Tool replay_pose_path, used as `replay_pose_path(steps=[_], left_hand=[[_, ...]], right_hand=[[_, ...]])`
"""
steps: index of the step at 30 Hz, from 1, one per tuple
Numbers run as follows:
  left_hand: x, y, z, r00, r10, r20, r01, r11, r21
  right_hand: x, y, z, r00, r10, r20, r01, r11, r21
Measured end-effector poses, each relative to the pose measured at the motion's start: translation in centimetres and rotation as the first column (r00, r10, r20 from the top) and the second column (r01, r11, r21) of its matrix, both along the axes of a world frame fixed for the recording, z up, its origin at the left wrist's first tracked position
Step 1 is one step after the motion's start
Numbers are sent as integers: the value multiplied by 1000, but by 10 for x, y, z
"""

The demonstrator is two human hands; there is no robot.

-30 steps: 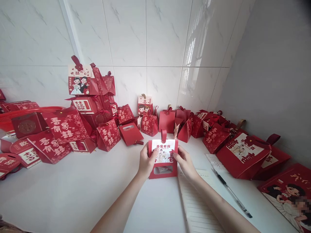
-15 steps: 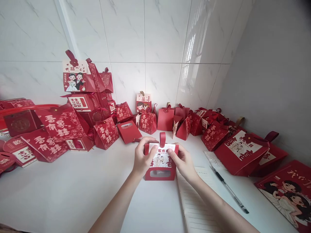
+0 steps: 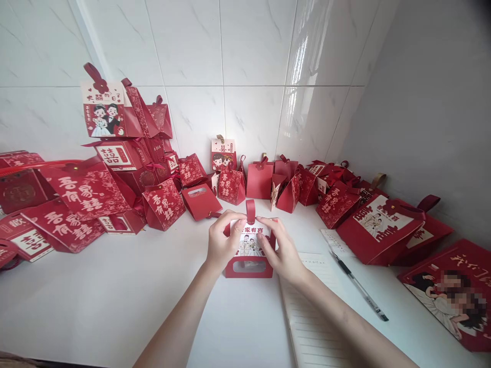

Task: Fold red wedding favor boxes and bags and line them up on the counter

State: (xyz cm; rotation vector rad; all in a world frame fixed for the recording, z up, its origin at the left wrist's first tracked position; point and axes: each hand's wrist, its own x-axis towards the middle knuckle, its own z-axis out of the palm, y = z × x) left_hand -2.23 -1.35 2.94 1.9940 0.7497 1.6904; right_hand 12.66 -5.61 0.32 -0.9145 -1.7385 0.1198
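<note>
A red paper wedding gift box (image 3: 250, 244) stands upright on the table in front of me. Its front has a white panel with a drawn couple, an oval window below it and a ribbon loop (image 3: 250, 211) on top. My left hand (image 3: 223, 239) is closed on the box's upper left side, thumb near the top edge. On the upper right, my right hand (image 3: 283, 250) grips it with the thumb across the front panel and fingers along the top. The parts of the fingers behind the box are hidden.
Many red gift boxes line the wall, including a tall stack (image 3: 126, 153) at left and a large box (image 3: 378, 230) at right. A lined notebook (image 3: 312, 317) lies beside my right forearm, with a pen (image 3: 358, 285) to its right. A red printed box (image 3: 448, 291) sits far right.
My right fingers have shifted onto the top edge of the box, and my left fingertips sit closer to the ribbon loop. The whole view has moved slightly.
</note>
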Motion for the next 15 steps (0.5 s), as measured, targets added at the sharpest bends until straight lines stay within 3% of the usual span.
replay_pose_path(steps=[8, 15], left_hand=[[1, 0, -3, 999, 38, 24, -37, 999, -8], [-1, 1, -1, 999, -10, -40, 12, 999, 51]], right_hand=[[1, -1, 2, 1000, 4, 10, -4, 1000, -27], [1, 0, 0, 998, -34, 44, 36, 998, -44]])
